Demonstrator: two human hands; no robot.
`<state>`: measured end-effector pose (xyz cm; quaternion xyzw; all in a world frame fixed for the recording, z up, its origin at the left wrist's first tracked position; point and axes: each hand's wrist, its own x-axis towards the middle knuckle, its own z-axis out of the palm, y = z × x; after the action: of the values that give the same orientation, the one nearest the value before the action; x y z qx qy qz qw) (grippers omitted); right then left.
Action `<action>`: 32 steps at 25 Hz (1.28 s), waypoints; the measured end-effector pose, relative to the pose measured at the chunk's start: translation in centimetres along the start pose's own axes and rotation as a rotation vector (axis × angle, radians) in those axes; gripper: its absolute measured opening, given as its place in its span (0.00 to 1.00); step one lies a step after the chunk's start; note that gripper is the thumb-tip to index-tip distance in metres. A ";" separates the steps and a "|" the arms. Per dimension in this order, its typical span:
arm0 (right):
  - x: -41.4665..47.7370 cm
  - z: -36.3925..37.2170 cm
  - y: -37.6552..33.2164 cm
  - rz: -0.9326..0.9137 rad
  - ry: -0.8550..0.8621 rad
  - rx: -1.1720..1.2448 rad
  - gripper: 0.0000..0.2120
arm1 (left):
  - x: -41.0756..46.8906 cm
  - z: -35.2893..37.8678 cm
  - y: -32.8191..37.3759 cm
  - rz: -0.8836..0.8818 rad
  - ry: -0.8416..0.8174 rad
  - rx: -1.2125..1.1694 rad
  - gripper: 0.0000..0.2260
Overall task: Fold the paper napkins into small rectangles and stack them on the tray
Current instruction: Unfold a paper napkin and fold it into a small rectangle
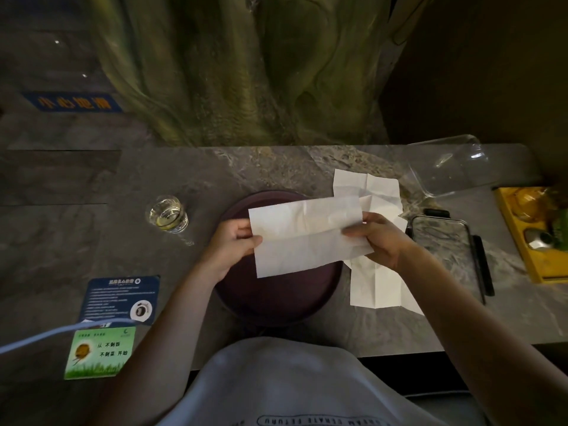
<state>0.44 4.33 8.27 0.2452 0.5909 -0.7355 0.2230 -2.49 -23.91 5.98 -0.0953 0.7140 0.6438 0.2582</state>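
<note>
We find the tray (276, 296) at the middle of the counter (276, 167), close to its near edge. Above the tray, the left hand (233, 244) and right hand (378, 241) hold a napkin (307, 238) by its two ends. Loose napkins (375, 284) lie on the counter just right of the tray, with a phone (442, 244) and a pen (484, 265) beyond them. A container (448, 167) sits at the far right corner and a box (534, 235) at the right edge. A glass (168, 214) stands left of the tray. Two cards (123, 298) lie towards the near left corner, under a cable (61, 332).
</note>
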 end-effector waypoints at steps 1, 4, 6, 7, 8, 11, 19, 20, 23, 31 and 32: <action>0.0 -0.1 -0.3 -0.041 0.014 0.011 0.13 | 0.0 0.0 0.3 0.043 0.026 -0.022 0.13; -0.3 -0.2 -1.4 -0.148 -0.006 -0.025 0.17 | -0.4 -0.3 0.8 0.151 0.025 -0.076 0.11; -0.7 -0.2 -1.8 -0.183 -0.048 -0.066 0.26 | -0.5 -0.6 0.7 0.210 0.003 -0.020 0.13; -0.9 -0.2 -1.9 -0.191 -0.063 -0.078 0.27 | -0.6 -0.7 0.6 0.233 0.009 0.000 0.15; -1.0 -0.2 -1.9 -0.199 -0.069 -0.089 0.29 | -0.7 -0.7 0.5 0.259 0.035 0.021 0.17; -1.1 0.0 -1.8 -0.226 -0.070 -0.072 0.29 | -0.8 -0.4 0.4 0.348 0.117 0.075 0.16; -1.2 0.9 -2.5 -0.138 -0.058 0.141 0.08 | -1.2 0.1 0.4 0.227 0.137 -0.170 0.19; -1.3 1.2 -2.5 -0.191 -0.058 0.068 0.07 | -1.3 0.1 0.5 0.204 0.111 -0.204 0.17; -1.1 2.0 -2.8 -0.285 -0.091 -0.144 0.16 | -1.5 0.4 0.7 0.139 0.050 -0.117 0.07; -1.3 5.1 -5.7 -0.222 -0.346 -0.305 0.21 | 0.0 2.3 1.9 0.290 -0.354 0.318 0.33; -1.3 5.2 -5.8 -0.200 -0.365 -0.290 0.21 | 0.0 2.6 1.9 0.278 -0.382 0.305 0.29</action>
<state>-2.69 0.45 14.45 0.0143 0.6615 -0.6936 0.2848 -2.76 -21.05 7.55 0.1667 0.7471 0.5645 0.3088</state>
